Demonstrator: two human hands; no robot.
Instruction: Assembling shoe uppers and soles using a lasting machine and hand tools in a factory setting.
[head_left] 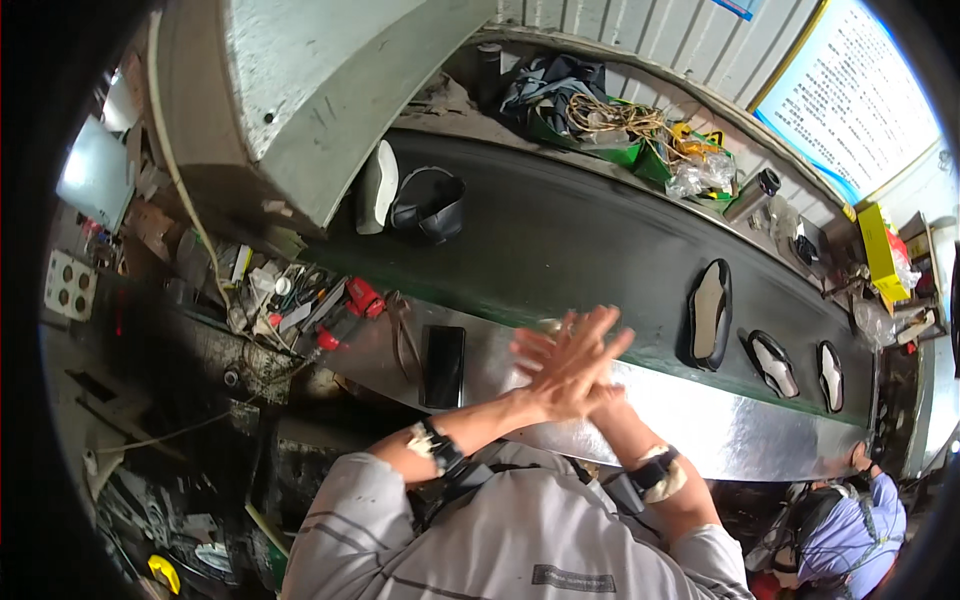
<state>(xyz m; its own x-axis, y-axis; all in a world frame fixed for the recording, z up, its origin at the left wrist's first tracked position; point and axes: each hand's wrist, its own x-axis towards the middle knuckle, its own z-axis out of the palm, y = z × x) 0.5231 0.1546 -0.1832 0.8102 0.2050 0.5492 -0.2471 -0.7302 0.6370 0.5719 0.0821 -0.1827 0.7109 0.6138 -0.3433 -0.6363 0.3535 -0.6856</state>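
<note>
My left hand (578, 375) and my right hand (535, 350) are crossed and pressed together above the metal ledge, just in front of the dark conveyor belt. My left hand lies over the right and hides much of it. Both sets of fingers are spread, slightly blurred, with no object in them. Left of my hands, a black phone (443, 367) lies on the ledge beside a pair of pincers (404, 335). To the right on the belt lie an upturned black shoe (710, 315) with a beige sole and two smaller black-and-white shoe pieces, one (773, 364) nearer than the other (830, 376).
A grey machine housing (330, 110) overhangs the belt (590, 240) at left, near a white sole (376, 188) and a black shoe upper (428, 205). Tools and a red power tool (362, 297) crowd the left. Another person (850, 530) works at the lower right.
</note>
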